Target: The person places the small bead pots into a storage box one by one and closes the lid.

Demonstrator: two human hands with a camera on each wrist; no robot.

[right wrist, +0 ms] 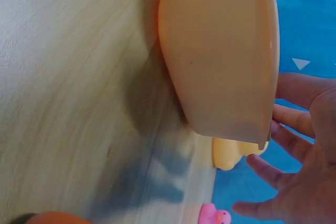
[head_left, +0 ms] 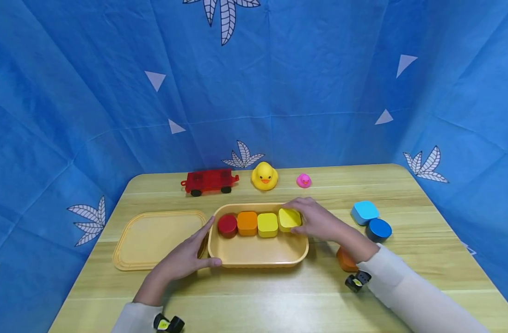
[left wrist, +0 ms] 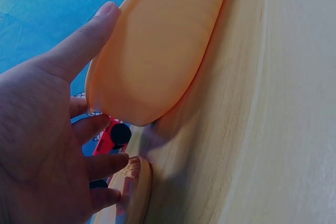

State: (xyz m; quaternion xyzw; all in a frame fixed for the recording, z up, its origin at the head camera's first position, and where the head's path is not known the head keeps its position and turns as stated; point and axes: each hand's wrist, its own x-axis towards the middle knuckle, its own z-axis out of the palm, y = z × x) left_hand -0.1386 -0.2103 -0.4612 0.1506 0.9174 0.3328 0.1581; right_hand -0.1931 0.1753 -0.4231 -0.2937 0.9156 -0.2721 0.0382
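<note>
The plain off-white fabric left sleeve (head_left: 136, 318) ends at the wrist (head_left: 147, 293); the small black left camera unit (head_left: 169, 323) has a rounded barrel (head_left: 177, 324) and a yellow-green marking (head_left: 164, 324). The matching off-white fabric right sleeve (head_left: 416, 291) ends likewise; the small black right camera unit (head_left: 357, 281) is similarly marked

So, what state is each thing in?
Box: uncovered, partly filled
Lid: off, lying flat
Rightmost yellow block: in right grip
Other yellow block: inside box
Red block: inside box
Left orange block: inside box
Red trailer: on wheels
Yellow duck: upright
Pink duck: upright
Cyan block: outside box
Blue block: outside box
Right orange block: partly hidden
</note>
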